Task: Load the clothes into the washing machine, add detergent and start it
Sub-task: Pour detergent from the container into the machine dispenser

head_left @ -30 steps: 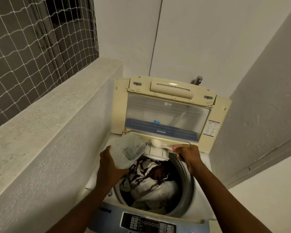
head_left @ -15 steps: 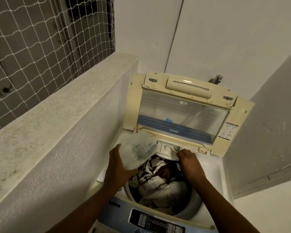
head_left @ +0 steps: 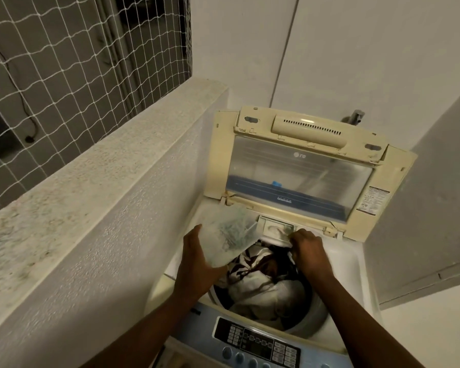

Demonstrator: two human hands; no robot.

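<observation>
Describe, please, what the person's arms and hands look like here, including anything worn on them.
Both forearms enter from the bottom edge and are bare up to that edge: no sleeves or cuffs show. The left hand and right hand wear no gloves, and I see no watch, bracelet or ring on the visible parts. The right hand's fingertips are hidden, curled out of view.

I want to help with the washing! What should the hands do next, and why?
Probably push the detergent drawer shut with the right hand: it is pulled out over the clothes, powder seems to be in it, and the left hand holds the detergent container.
</observation>
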